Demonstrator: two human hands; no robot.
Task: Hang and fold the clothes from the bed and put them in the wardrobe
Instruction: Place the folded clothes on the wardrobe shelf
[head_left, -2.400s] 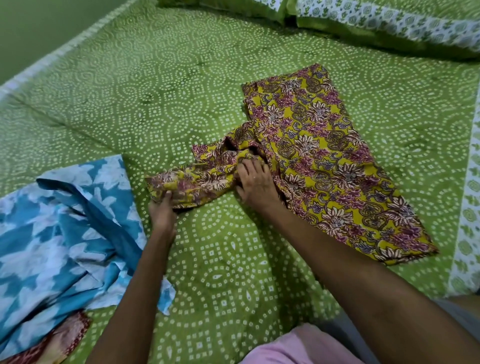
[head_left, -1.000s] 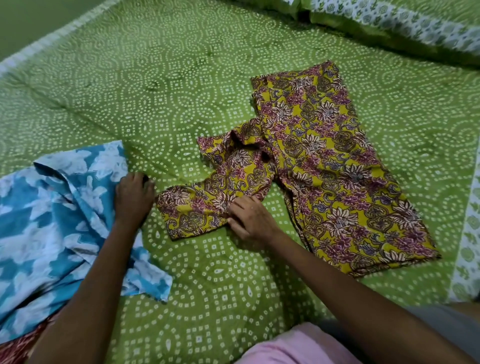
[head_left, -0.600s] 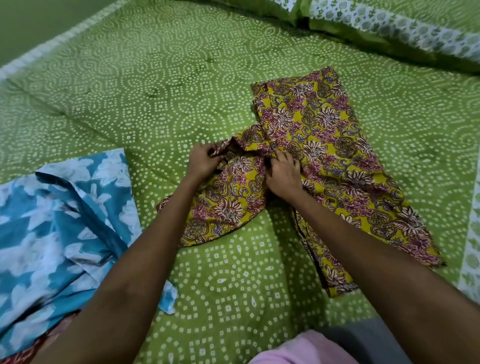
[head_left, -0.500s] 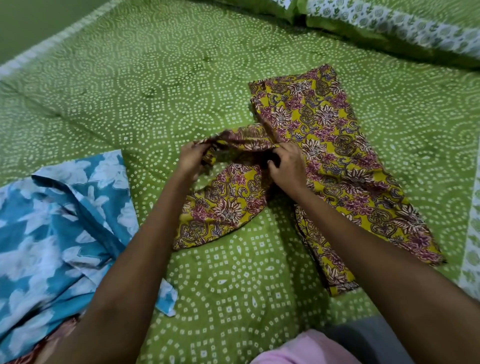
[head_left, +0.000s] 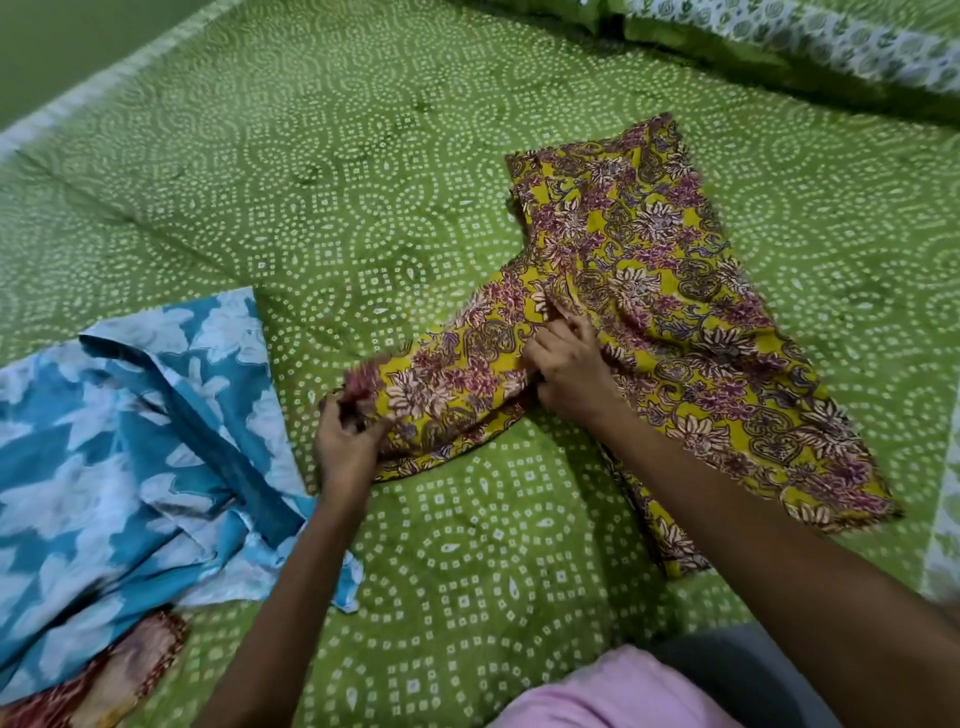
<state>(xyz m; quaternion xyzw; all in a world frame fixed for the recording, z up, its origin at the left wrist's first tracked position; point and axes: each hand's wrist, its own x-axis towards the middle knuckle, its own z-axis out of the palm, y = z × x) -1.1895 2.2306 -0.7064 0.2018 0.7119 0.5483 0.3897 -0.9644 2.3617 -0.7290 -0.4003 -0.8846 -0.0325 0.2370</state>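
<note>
Yellow floral garment (head_left: 675, 312) lies half-folded; left hand (head_left: 345, 441) pinches its sleeve end at nine o'clock, right hand (head_left: 571, 369) pinches the armpit. Best: pull the sleeve taut, then fold it across flat.

The blue garment (head_left: 130, 447) and the red patterned cloth (head_left: 104, 680) beneath it run off the left edge.

The mustard-yellow cotton garment (head_left: 675, 322) carries a dense print of maroon, pink and cream flowers with dark paisley outlines. The crumpled cloth (head_left: 130, 441) at the left is teal blue with large white leaf-like blotches. Under its near corner shows a red-brown and cream patterned fabric (head_left: 119, 675). The bed sheet (head_left: 363, 182) is lime green, dotted in white rings and squares. The pillow border (head_left: 810, 36) is white with green motifs.
</note>
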